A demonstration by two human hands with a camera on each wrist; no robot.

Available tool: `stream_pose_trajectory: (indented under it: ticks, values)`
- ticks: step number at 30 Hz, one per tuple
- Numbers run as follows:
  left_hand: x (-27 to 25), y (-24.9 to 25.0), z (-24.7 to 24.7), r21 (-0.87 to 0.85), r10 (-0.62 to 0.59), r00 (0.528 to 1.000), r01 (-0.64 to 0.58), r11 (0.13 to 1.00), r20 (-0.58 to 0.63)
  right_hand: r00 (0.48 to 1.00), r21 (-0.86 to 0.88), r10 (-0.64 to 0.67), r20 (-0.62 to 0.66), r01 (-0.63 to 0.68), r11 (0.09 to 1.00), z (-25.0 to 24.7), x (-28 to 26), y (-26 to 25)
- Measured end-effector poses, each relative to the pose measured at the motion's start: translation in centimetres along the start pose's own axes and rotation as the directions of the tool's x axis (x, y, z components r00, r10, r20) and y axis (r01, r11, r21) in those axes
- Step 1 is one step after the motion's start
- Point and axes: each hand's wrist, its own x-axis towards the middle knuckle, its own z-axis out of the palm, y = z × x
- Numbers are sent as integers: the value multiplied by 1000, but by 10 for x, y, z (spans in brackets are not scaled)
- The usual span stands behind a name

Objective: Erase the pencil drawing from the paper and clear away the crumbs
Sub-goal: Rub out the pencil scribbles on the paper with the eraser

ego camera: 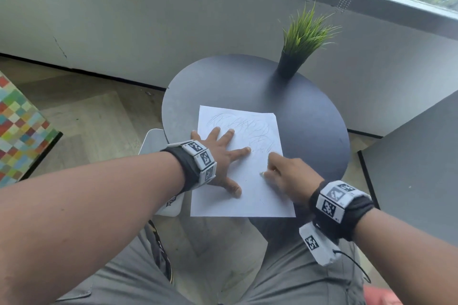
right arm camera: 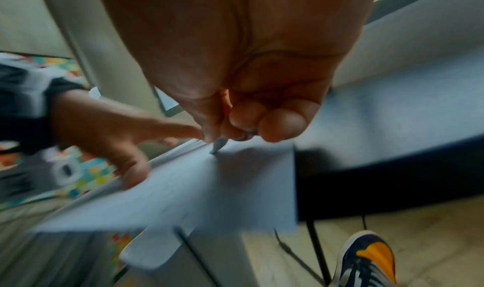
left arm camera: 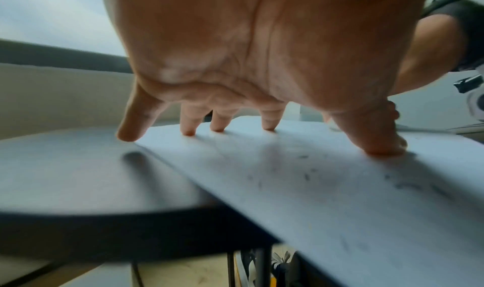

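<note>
A white paper [ego camera: 247,195] lies on the round dark table [ego camera: 247,82], its near end hanging over the table's edge. Faint pencil scribbles [ego camera: 243,126] cover its far half. My left hand [ego camera: 224,158] presses flat on the sheet with its fingers spread, and its little finger rests on the table. My right hand [ego camera: 285,173] pinches a small grey eraser [ego camera: 262,174], whose tip [right arm camera: 219,144] touches the paper [right arm camera: 209,188] near its right edge. In the left wrist view, dark crumbs [left arm camera: 306,175] speckle the paper [left arm camera: 340,198] beside my thumb.
A potted grass plant [ego camera: 297,52] stands at the table's far side. A white seat [ego camera: 153,141] sits just left of the table, under my left wrist. A grey tabletop [ego camera: 409,168] is at the right and a chequered cushion [ego camera: 19,126] at the far left.
</note>
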Motion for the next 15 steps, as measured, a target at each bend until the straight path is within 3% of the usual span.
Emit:
stream_pose_trajectory:
  ticks: [3, 7, 12, 15]
  values:
    - [3, 15, -7, 37, -32, 999, 32, 999, -1, 994, -51, -73, 84, 78, 996, 4, -6, -3]
    - [5, 27, -11, 47, -62, 998, 62, 997, 1, 992, 62, 106, -64, -102, 993, -11, 11, 12]
    - [4, 31, -16, 47, -62, 994, 58, 997, 87, 984, -76, -118, 132, 129, 989, 5, -15, -6]
    - [5, 35, -21, 64, -61, 993, 55, 996, 103, 1000, -1, 9, 28, -9, 1000, -6, 3, 8]
